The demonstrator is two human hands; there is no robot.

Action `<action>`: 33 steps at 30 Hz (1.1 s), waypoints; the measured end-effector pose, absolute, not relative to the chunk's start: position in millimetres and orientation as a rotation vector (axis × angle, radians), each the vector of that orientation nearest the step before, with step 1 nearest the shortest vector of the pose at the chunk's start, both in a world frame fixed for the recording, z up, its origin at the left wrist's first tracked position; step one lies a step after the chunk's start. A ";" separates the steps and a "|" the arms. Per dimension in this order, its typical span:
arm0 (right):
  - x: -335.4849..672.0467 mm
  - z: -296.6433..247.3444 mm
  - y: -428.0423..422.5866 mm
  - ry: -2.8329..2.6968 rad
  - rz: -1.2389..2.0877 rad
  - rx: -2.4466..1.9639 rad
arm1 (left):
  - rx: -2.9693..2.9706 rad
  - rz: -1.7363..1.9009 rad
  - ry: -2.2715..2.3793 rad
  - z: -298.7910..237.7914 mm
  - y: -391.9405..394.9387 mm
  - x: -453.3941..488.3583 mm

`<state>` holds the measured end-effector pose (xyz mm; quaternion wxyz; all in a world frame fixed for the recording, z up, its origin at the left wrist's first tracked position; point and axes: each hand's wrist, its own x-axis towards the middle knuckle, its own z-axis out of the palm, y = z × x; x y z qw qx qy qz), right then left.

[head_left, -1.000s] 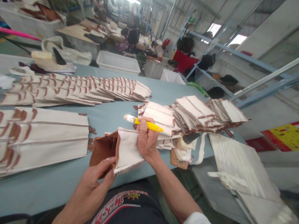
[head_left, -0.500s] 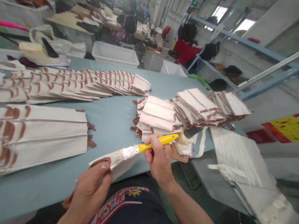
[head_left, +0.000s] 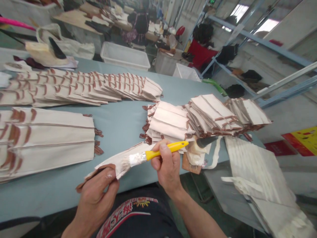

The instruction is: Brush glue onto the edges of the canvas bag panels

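My right hand (head_left: pixel 168 167) is closed round the yellow handle of a paintbrush (head_left: pixel 155 153). White stuff coats the brush's metal band, and its bristles rest on a pale piece of material with brown edging (head_left: pixel 116 158). That piece is pinched at its near end between the thumb and fingers of my left hand (head_left: pixel 100 190), its brown edge folded up there. Just beyond the brush lies a stack of similar pale pieces (head_left: pixel 168 120) with brown loops at its left side.
Overlapping pale pieces (head_left: pixel 81 87) run along the table's far side, with more pieces (head_left: pixel 56 135) at left. Further stacks (head_left: pixel 210 110) stand right. A dark-handled brush (head_left: pixel 206 141) lies near the right edge. White bins (head_left: pixel 125 56) stand behind the blue-grey table (head_left: pixel 119 122).
The pale piece has turned flatter, so more of its surface shows beyond the brush. The bristles have shifted slightly left along it. Both hands keep their hold.
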<state>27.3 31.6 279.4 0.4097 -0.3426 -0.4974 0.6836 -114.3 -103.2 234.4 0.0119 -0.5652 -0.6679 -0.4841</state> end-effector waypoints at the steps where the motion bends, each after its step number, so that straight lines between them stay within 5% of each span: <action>1: 26.1 279.7 31.4 -1.270 1.731 -0.848 | -1.753 -1.528 -2.130 234.4 -102.9 -113.8; 7: 26.6 276.2 35.7 -1.295 1.782 -0.813 | -1.573 -1.703 -2.505 229.3 -100.5 -115.6; 13: 29.7 283.8 50.6 -1.344 1.685 -0.751 | -0.879 -2.319 -3.014 229.4 -98.2 -120.7; 25: 15.2 283.9 60.7 -1.542 1.460 -0.447 | -0.406 -3.041 -2.997 242.9 -95.7 -124.1; 33: 11.5 277.4 62.8 -1.612 1.443 -0.453 | -0.453 -3.082 -2.983 246.2 -90.5 -126.3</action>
